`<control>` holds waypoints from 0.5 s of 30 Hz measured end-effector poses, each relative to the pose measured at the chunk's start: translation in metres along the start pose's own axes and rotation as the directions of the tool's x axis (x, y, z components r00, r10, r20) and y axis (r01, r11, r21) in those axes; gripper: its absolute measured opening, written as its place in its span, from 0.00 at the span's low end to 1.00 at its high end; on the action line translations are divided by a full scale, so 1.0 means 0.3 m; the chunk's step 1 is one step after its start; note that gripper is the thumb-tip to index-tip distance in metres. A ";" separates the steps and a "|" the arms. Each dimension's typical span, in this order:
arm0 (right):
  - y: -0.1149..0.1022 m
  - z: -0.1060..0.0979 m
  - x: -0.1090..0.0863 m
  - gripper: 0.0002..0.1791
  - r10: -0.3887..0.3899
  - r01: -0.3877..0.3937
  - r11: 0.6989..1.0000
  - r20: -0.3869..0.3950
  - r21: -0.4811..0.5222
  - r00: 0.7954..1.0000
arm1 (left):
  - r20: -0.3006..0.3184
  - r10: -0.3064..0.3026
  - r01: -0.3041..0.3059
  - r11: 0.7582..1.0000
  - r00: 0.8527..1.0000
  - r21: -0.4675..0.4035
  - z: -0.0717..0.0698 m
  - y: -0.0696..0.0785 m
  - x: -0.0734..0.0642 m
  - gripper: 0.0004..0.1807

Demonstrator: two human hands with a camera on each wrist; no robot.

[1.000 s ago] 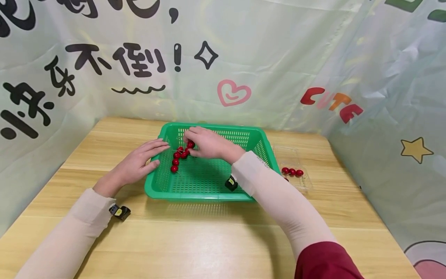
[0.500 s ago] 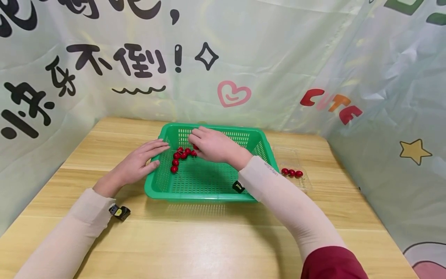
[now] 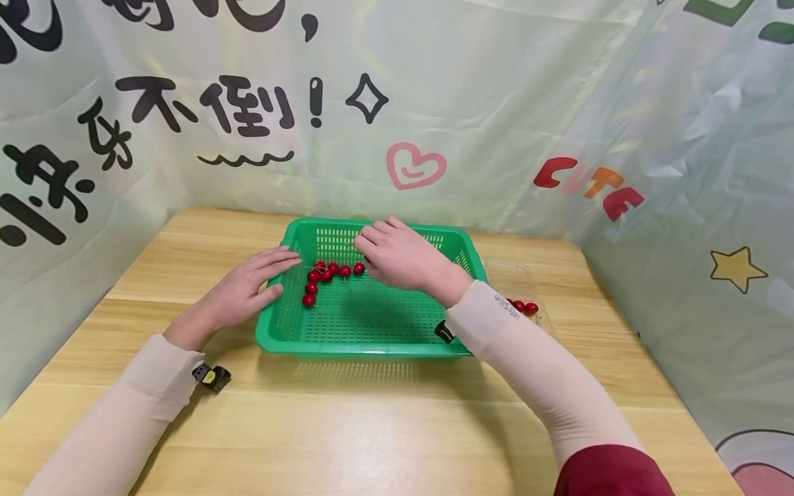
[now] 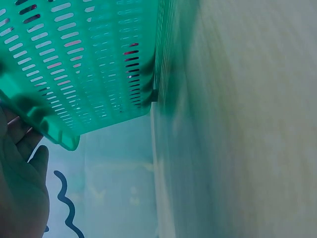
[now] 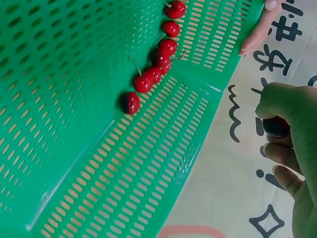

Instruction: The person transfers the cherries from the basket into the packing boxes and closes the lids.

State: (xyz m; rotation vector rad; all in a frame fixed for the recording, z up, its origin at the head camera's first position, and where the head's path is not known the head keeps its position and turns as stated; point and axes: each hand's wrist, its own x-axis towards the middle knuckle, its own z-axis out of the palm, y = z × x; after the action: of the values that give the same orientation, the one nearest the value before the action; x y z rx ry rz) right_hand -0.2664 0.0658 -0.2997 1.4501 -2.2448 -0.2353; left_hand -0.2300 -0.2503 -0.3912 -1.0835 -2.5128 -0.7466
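A green plastic basket with slotted walls stands on the table. Red cherries, several with stems, lie in a bent row along its left and back sides. My left hand rests at the left rim, fingers straight and laid over the edge; the left wrist view shows its palm outside the basket wall. Over the back part of the basket is my right hand, fingers curled. In the right wrist view it pinches a dark red cherry between thumb and fingers; the head view hides this cherry behind the hand.
Right of the basket sits a clear plastic box with a few cherries, partly hidden by my right forearm. A printed cloth backdrop closes off the back and sides of the wooden table.
My right hand has moved right along the back of the basket. Another cherry now shows at the right end of the row. The left hand has stayed at the rim.
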 end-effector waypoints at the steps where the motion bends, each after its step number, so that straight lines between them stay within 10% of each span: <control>1: 0.004 -0.003 -0.006 0.03 -0.002 0.002 1.000 -0.004 -0.001 1.000 | 0.000 0.000 0.000 1.000 1.000 0.000 -0.001 0.000 0.000 0.25; 15: 0.074 -0.098 -0.085 0.02 0.019 -0.021 1.000 -0.057 -0.023 0.998 | -0.006 0.010 -0.010 1.000 1.000 -0.007 -0.001 -0.004 0.001 0.25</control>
State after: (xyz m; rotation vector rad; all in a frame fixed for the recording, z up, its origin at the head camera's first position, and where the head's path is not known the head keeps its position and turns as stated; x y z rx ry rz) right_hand -0.2624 0.1011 -0.2724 1.4041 -2.2027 -0.2103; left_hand -0.2310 -0.2510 -0.3913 -1.0934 -2.4996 -0.7558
